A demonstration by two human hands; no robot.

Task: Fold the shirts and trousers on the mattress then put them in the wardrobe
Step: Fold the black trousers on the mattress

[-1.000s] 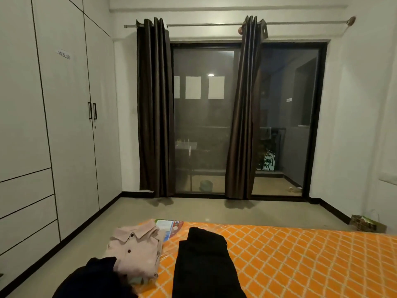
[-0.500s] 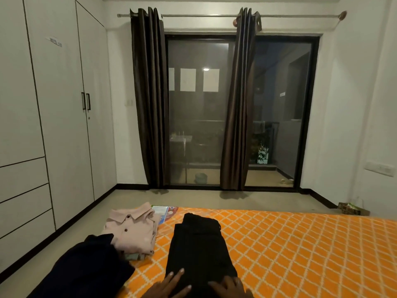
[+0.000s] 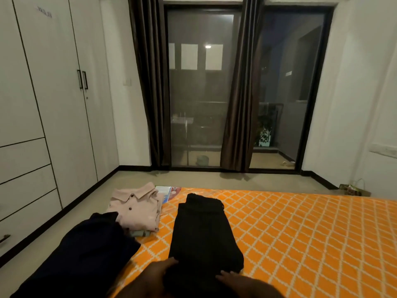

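Folded black trousers lie lengthwise on the orange mattress, in front of me. My left hand is at the near left edge of the trousers, with its fingers tucked under the fabric and the thumb on top. My right hand rests on the near right part, fingers spread flat. A folded pink shirt sits on another folded garment at the mattress's left corner. A dark navy garment lies beside it, hanging over the left edge. The white wardrobe stands at the left with its doors closed.
Bare floor runs between the mattress and the wardrobe, and on to the glass balcony door with dark curtains. A printed plastic bag pokes out behind the shirt. A small packet lies by the right wall.
My view has tipped down and closer to the mattress. Both hands came onto the near end of the black trousers, and the left hand has shifted to their left edge.
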